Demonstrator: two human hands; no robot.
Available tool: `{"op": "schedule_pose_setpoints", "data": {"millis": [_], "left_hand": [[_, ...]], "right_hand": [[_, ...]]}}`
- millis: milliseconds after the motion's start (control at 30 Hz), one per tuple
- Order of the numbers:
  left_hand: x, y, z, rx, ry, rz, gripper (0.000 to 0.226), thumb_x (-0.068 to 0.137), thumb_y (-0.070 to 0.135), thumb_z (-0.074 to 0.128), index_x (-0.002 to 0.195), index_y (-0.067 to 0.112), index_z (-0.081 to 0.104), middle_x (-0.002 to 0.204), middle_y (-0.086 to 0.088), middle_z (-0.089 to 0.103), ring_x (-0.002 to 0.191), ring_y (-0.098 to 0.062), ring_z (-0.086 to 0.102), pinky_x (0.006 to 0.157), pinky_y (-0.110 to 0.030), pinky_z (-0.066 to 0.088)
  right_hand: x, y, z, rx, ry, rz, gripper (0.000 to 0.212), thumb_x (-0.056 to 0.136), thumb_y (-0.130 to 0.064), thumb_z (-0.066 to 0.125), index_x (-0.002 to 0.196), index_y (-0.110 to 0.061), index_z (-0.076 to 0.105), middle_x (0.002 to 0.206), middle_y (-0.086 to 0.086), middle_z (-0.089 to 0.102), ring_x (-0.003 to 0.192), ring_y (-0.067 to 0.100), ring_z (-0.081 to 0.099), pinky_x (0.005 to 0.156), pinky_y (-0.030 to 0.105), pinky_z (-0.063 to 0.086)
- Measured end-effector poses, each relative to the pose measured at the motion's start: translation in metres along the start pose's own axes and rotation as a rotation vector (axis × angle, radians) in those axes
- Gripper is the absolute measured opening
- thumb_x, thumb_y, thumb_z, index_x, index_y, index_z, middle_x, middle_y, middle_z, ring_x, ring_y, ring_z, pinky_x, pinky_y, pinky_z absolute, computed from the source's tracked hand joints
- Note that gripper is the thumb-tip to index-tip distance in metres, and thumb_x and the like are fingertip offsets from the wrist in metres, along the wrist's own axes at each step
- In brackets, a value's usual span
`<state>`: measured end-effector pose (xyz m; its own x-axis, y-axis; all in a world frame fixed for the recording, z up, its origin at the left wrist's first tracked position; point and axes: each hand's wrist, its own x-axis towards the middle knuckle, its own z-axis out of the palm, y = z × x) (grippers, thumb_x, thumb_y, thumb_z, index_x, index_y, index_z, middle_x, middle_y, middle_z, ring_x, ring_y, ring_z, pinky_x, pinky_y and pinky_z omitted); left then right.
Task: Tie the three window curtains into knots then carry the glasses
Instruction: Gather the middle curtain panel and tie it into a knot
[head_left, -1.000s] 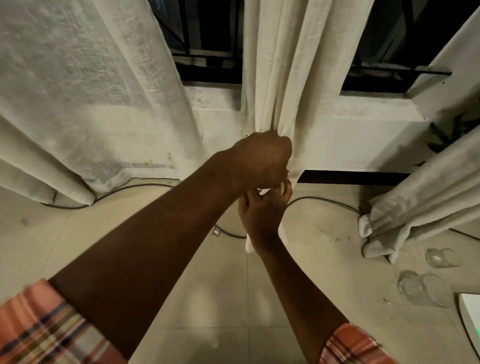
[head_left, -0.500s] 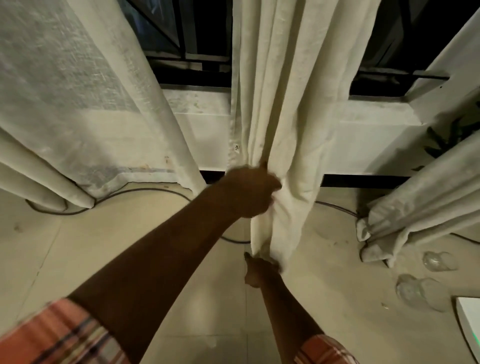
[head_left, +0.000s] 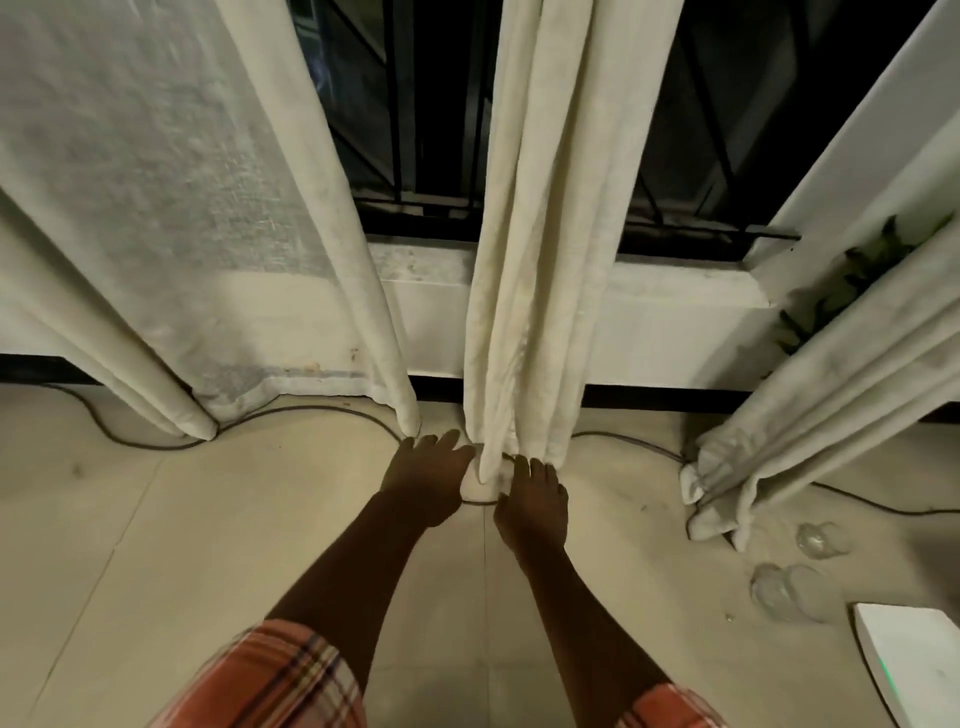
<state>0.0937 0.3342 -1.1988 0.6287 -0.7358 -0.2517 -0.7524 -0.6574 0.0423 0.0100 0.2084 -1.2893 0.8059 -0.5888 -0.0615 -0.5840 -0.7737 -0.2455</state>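
Head view, near to far. Plaid orange sleeves (head_left: 280, 675) at 6 o'clock, with bare forearms stretched toward centre. Left grip (head_left: 428, 475) is released, fingers straight, pressed against the bunched hem of the middle cream fabric curtain (head_left: 540, 260). Right grip (head_left: 530, 501) has fingertips tucked into the folds on the other side; cannot tell if it pinches. The hem end appears to rest on the beige tiled floor (head_left: 208, 545) between both grips. Clear drinking glasses (head_left: 826, 540) lie on the floor at 4 o'clock, well apart from the grips, beside the bunched right cream curtain (head_left: 857, 389). Sheer left cream curtain (head_left: 156, 208) at 10 o'clock. No knot shows on any curtain.

Risks:
- Cloth taken this low leaves little tail, so a knot may slip loose.
- Dark floor cable (head_left: 311, 409) just behind could get gathered in.
- A step right could kick the glasses.

Hard to see:
- Glass count is blurred.
- Thumbs are hidden.
- Curtain tops are cut off.
- White box (head_left: 914, 660) at 5 o'clock is cropped.
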Motion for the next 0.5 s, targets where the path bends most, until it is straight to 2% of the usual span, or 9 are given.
{"op": "schedule_pose_setpoints", "data": {"millis": [67,133,267,367,500], "left_hand": [[-0.019,-0.001,0.003,0.012,0.090,-0.064,0.055,0.094,0.024,0.047,0.145,0.021,0.029,0.156,-0.009,0.021,0.139,-0.030,0.028,0.112,-0.048,0.022],[-0.044,-0.001,-0.002,0.006,0.119,-0.109,0.056,0.096,0.027,0.045,0.148,0.020,0.024,0.158,-0.009,0.013,0.143,-0.031,0.017,0.115,-0.050,0.014],[-0.088,0.004,-0.032,-0.009,0.314,-0.103,0.061,0.084,0.031,0.066,0.139,0.016,0.044,0.151,-0.016,0.033,0.135,-0.038,0.037,0.107,-0.058,0.031],[-0.126,0.010,-0.063,0.018,0.311,-0.114,0.057,0.097,0.031,0.042,0.149,0.020,0.021,0.159,-0.008,0.008,0.145,-0.031,0.011,0.116,-0.052,0.009],[-0.183,0.020,-0.102,0.039,0.442,-0.133,0.058,0.098,0.035,0.037,0.150,0.021,0.015,0.159,-0.008,0.004,0.145,-0.030,0.008,0.116,-0.051,0.010]], "right_hand": [[-0.009,-0.008,-0.020,-0.014,0.042,-0.029,0.063,0.069,-0.021,0.074,0.128,-0.009,0.055,0.126,0.015,0.057,0.123,0.039,0.050,0.092,0.049,0.048],[-0.024,-0.017,-0.046,-0.037,0.054,-0.072,0.063,0.079,-0.024,0.067,0.137,-0.010,0.046,0.140,0.014,0.047,0.135,0.038,0.037,0.104,0.050,0.039],[-0.061,-0.036,-0.092,-0.069,0.083,-0.139,0.064,0.090,-0.030,0.058,0.146,-0.011,0.033,0.153,0.014,0.030,0.145,0.035,0.019,0.114,0.047,0.025],[-0.096,-0.051,-0.133,-0.073,0.155,-0.194,0.066,0.093,-0.032,0.055,0.149,-0.012,0.027,0.156,0.013,0.024,0.147,0.033,0.013,0.116,0.046,0.019],[-0.143,-0.070,-0.187,-0.061,0.226,-0.252,0.068,0.095,-0.036,0.050,0.151,-0.014,0.018,0.159,0.012,0.017,0.148,0.031,0.007,0.118,0.045,0.013]]}}
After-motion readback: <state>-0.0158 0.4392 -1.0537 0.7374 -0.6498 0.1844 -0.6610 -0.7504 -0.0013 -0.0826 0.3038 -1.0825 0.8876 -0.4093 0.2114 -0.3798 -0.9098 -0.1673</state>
